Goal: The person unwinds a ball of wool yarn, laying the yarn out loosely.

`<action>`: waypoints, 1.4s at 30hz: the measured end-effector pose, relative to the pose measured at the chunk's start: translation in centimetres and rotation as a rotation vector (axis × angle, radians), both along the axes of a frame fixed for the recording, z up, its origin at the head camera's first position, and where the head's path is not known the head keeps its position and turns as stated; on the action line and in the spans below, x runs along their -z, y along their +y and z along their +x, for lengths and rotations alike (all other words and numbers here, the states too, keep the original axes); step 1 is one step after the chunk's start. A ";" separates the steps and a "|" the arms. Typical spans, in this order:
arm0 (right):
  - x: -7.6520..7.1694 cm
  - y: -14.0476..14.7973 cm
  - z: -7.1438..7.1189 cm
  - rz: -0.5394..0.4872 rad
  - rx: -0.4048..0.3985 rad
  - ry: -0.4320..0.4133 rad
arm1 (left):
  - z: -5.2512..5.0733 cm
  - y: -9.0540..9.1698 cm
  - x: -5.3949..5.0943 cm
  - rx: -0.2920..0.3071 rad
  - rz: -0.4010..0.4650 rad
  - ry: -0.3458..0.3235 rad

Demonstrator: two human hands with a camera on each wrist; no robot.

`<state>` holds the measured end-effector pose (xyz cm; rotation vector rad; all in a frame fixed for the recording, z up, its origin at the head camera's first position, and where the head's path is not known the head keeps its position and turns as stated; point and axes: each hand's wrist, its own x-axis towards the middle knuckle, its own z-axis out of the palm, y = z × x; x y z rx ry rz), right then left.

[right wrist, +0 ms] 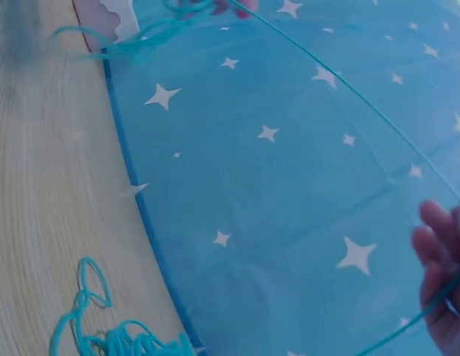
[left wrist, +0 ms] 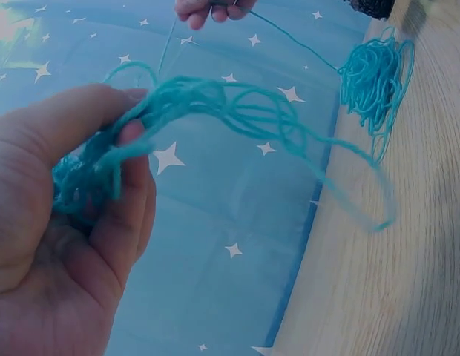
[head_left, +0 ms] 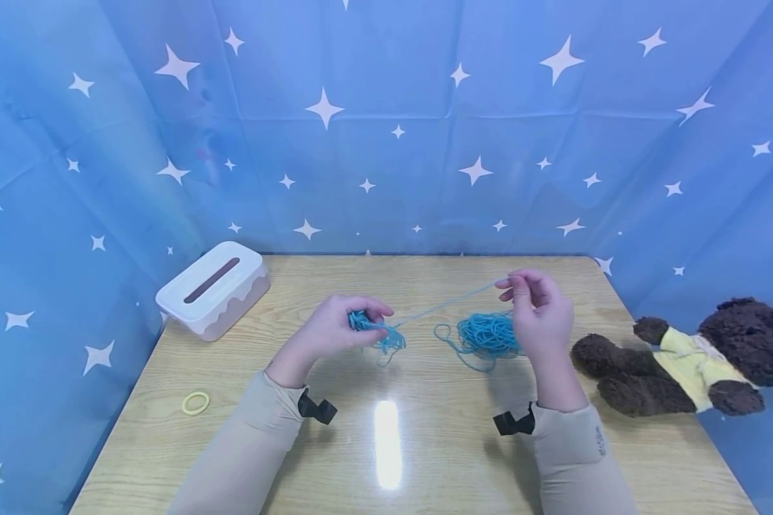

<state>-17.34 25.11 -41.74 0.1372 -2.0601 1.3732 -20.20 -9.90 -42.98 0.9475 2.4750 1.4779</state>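
My left hand [head_left: 343,327] grips a bundle of turquoise yarn [left wrist: 178,100], and loose loops hang out past the fingertips. In the head view my right hand [head_left: 541,315] is raised to the right, pinching a strand of the same yarn [head_left: 454,300] between thumb and fingers. That strand runs in a straight line between the two hands. A second heap of turquoise yarn [head_left: 489,335] lies on the table just left of the right hand. From the right hand a strand leads down to this heap in the left wrist view.
A white and pinkish tissue box [head_left: 212,290] stands at the table's back left. Nearer the front left lies a yellow ring [head_left: 196,403]. On the right edge rests a brown plush toy [head_left: 676,368] in a yellow shirt. A starry blue curtain [head_left: 386,143] surrounds the wooden table [head_left: 335,458].
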 end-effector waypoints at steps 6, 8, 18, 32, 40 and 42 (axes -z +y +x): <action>-0.7 1.3 -0.1 -0.243 0.133 0.113 | 0.1 0.0 -0.2 0.022 -0.004 -0.017; -0.9 2.1 -0.1 -0.230 0.195 0.083 | 0.1 -0.1 -0.1 0.009 0.013 -0.028; -0.3 7.0 0.1 0.472 0.205 -0.659 | 0.1 -0.3 0.2 -0.077 0.169 -0.049; 1.9 5.1 -1.0 0.686 -0.055 -0.819 | 0.1 -0.1 0.1 -0.058 0.230 -0.039; 2.9 -2.2 -0.6 0.470 -0.361 -0.522 | 0.3 0.1 0.0 -0.045 0.238 -0.031; 3.2 -4.1 -0.4 0.436 -0.430 -0.491 | 0.3 0.1 0.1 -0.041 0.237 -0.031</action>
